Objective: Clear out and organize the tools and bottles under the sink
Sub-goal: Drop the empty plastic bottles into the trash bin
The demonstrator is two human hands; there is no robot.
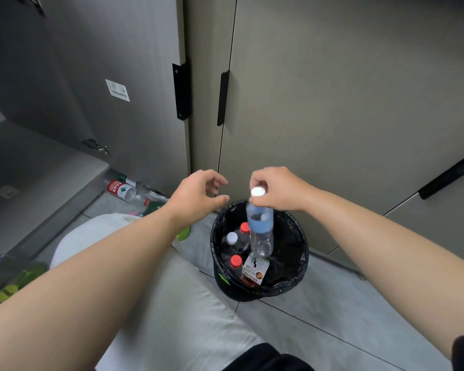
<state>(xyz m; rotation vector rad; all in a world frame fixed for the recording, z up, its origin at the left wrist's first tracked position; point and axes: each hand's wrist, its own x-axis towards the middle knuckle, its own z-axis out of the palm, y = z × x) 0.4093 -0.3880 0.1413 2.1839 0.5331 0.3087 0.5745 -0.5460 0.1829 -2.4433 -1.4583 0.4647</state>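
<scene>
My right hand (pixel 275 188) pinches the white cap of a clear plastic bottle (pixel 260 231) with a pale blue label. The bottle hangs upright over a black bin (pixel 298 274) lined with a black bag. Inside the bin lie several bottles, two with red caps (pixel 236 261) and one with a white cap (pixel 232 236), plus a bottle with a printed label (pixel 255 271). My left hand (pixel 198 195) hovers just left of the bin's rim, fingers loosely curled and holding nothing.
An open cabinet door (pixel 113 89) stands at the left; more empty bottles (pixel 126 191) lie on the floor at its foot. Green objects (pixel 19 282) sit at the far left. Closed cabinet doors (pixel 332 103) with black handles face me. My knee (pixel 158 290) in pale trousers is below.
</scene>
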